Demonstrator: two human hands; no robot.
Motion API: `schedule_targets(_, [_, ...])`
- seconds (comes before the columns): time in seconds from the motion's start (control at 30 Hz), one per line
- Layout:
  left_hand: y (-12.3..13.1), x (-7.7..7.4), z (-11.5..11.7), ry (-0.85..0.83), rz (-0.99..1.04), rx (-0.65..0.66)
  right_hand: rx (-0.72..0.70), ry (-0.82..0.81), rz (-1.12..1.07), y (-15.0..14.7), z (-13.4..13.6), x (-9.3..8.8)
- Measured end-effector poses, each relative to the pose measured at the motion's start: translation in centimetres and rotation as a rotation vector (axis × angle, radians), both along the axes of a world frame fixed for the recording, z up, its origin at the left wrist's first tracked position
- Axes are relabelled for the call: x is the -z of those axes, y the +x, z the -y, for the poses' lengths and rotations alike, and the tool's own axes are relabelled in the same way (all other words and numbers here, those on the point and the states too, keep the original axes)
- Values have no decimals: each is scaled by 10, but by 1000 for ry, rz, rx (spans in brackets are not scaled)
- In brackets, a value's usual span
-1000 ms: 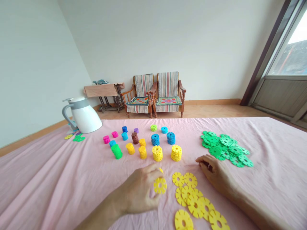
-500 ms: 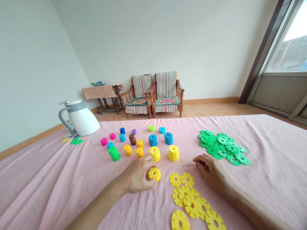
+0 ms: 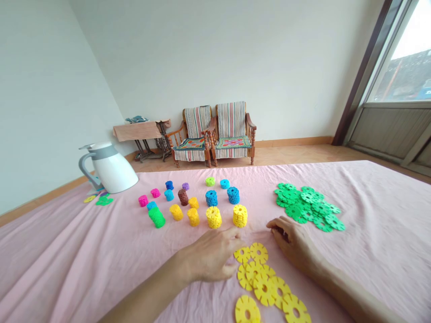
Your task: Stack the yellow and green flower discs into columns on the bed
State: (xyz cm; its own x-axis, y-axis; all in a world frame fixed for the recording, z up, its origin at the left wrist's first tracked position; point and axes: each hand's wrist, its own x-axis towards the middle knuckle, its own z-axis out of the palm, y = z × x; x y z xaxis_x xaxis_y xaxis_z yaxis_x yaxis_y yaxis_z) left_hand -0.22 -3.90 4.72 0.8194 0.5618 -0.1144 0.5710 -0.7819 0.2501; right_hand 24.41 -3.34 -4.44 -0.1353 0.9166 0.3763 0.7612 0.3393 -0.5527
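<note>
My left hand (image 3: 218,253) reaches over the pink cloth with thumb and fingers apart. Its fingertips are at the nearest of the loose yellow notched discs (image 3: 264,287); I cannot tell whether they touch. Behind this hand stand two yellow disc stacks (image 3: 240,216). The small yellow stack seen earlier is hidden, apparently beneath the hand. My right hand (image 3: 291,235) rests on the cloth, its fingers loosely bent and a gap inside them, with nothing visible in its grasp. It lies between the yellow discs and a spread heap of green discs (image 3: 306,204).
Several small stacks in other colours, such as the brown stack (image 3: 183,197) and blue stack (image 3: 211,198), stand farther back. A white jug (image 3: 116,170) is at the table's left, by a few loose discs. Two wooden chairs (image 3: 230,128) stand beyond the table (image 3: 377,202).
My left hand has left its place around a small yellow stack and moved right to the loose yellow discs. My right hand has stayed nearly still. The view has shifted slightly.
</note>
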Motion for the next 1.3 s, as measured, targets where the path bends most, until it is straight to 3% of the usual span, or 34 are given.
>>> schedule_targets(0.5, [20,7,-11,39,-63,-7,-1,28,-23,-1,3,-7])
schedule_targets(0.8, [-26,-21,-13,115,55,-194,-11,0,30,-1,2,-4])
schedule_targets(0.97, [-42,-15,-12,82,8,-233,-23,6,35,0,1,-2])
schedule_targets(1.3, [-42,-10,-11,82,20,-221,-24,13,23,1,0,0])
